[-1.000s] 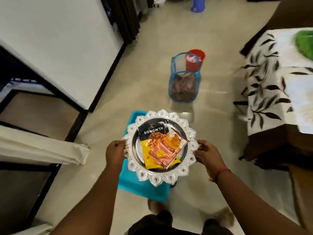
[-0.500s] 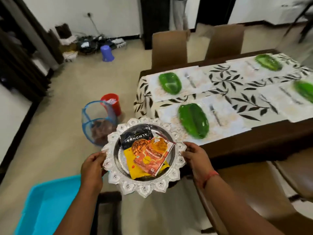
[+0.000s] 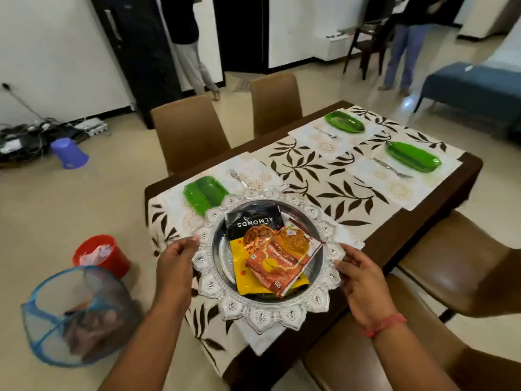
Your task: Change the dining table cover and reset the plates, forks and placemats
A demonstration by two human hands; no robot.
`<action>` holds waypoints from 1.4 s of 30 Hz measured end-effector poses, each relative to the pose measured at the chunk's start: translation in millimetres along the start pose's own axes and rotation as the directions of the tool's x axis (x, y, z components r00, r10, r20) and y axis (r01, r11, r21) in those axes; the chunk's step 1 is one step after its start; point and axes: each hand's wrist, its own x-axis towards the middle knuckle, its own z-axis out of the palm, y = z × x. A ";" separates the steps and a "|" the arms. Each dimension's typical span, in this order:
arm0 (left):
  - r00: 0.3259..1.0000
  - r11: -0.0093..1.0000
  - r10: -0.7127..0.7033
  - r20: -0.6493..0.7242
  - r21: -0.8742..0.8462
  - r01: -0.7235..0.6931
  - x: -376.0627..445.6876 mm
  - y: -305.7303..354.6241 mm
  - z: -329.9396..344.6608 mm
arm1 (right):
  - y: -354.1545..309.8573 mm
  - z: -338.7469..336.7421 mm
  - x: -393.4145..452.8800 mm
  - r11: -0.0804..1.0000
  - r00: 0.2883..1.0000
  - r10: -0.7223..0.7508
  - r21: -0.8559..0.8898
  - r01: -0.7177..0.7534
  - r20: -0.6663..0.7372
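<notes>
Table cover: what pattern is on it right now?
White with dark brown leaf sprigs; the table cover shows best in the head view, between the placemats.

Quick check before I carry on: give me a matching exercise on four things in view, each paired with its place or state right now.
Things:
1. silver tray
2. red bucket
3. almonds packet
4. purple stool

States:
A. on the floor beside the blue mesh basket
B. tipped over near the wall cables
C. held at its rim by the left hand and right hand
D. lying in the tray

Pairs: 1-C, 2-A, 3-D, 4-B
</notes>
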 end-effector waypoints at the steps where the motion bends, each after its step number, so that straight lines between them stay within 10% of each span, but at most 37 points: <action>1: 0.999 1.000 0.001 0.045 0.019 -0.002 12.2 7.4 13.5 | -4.6 -0.4 5.3 0.999 0.999 -0.026 0.026 0.026 -0.026; 14: 0.917 0.915 0.027 0.398 0.359 -0.183 139.8 30.0 236.3 | -81.5 -31.2 141.5 0.986 0.924 -0.169 -0.050 0.162 -0.343; 23: 0.953 0.868 0.017 0.302 0.470 -0.164 261.6 19.8 384.4 | -143.5 -38.5 343.7 0.971 0.942 -0.203 -0.177 0.158 -0.269; 38: 0.959 0.850 0.031 0.280 0.497 -0.173 277.7 10.6 418.2 | -133.5 -37.1 416.9 0.928 0.963 -0.171 -0.362 0.087 -0.207; 42: 0.921 0.691 0.072 0.382 0.647 -0.323 269.2 15.2 399.8 | -140.1 -34.3 398.8 0.834 0.944 -0.215 -0.549 0.044 -0.250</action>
